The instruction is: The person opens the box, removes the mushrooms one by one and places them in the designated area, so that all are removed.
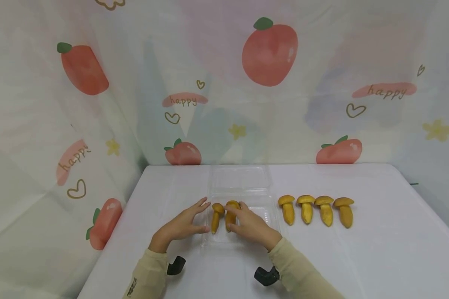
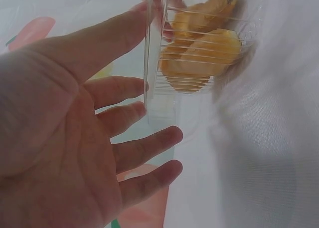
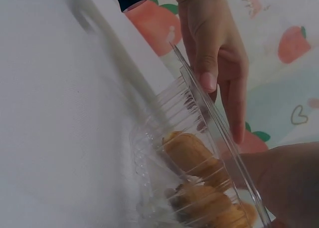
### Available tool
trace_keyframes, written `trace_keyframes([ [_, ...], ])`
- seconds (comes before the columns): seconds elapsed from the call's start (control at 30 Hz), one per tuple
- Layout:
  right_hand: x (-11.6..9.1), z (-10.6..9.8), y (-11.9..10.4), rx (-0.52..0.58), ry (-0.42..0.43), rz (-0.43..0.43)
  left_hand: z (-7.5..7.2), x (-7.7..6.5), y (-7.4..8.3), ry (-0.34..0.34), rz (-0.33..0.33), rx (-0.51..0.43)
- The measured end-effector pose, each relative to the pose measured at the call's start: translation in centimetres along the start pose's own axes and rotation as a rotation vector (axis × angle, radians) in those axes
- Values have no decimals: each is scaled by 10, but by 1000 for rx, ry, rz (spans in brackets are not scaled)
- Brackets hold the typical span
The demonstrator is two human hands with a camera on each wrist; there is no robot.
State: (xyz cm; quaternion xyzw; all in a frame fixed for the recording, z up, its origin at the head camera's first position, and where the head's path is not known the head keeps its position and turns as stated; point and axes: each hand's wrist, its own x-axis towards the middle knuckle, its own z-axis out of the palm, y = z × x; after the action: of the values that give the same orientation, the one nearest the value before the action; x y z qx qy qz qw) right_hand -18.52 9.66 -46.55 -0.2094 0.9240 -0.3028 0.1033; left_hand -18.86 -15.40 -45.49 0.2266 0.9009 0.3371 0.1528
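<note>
A clear plastic clamshell box lies with its lid folded back. Two yellow-brown mushrooms are inside, side by side with caps toward the back: a left mushroom and a right mushroom. My right hand reaches into the box and holds the right mushroom between thumb and fingers; in the right wrist view the box partly hides those fingertips. At the box's left edge is my left hand, its fingers spread and fairly straight, its thumb at the rim. Through the ribbed wall, both mushrooms show in the left wrist view.
Several more mushrooms stand in a row to the right of the box, on the white-covered table. A printed cloth hangs behind and at the sides. Black curved pieces stick out near both wrists.
</note>
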Motion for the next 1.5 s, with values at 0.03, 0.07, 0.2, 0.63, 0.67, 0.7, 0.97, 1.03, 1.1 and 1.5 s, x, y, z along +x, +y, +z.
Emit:
trace_keyframes([
  [0.03, 1, 2, -1, -4, -7, 7, 0, -1, 0, -1, 1, 0],
  [0.07, 2, 3, -1, -11, -12, 13, 0, -1, 0, -1, 2, 0],
  [0.2, 3, 6, -2, -10, -1, 25, 0, -1, 0, 1, 13, 5],
  [0.63, -7, 3, 8, 99, 119, 53, 0, 0, -1, 4, 8, 18],
  [0.67, -8, 3, 8, 107, 134, 45, 0, 0, -1, 4, 1, 13],
  [0.7, -9, 2, 9, 120, 145, 35, 1, -1, -1, 1, -10, 8],
  [0.97, -22, -15, 19, 186, 248, -78, 1, -2, -2, -7, -5, 12],
  [1.03, -25, -20, 21, 191, 272, -125, 0, -1, -1, -5, 6, 7],
  [1.1, -29, -23, 24, 183, 279, -160, 0, -1, 0, -3, 4, 3],
  [1.5, -59, -34, 37, 281, 255, -128, -1, 0, -1, -12, 3, -6],
])
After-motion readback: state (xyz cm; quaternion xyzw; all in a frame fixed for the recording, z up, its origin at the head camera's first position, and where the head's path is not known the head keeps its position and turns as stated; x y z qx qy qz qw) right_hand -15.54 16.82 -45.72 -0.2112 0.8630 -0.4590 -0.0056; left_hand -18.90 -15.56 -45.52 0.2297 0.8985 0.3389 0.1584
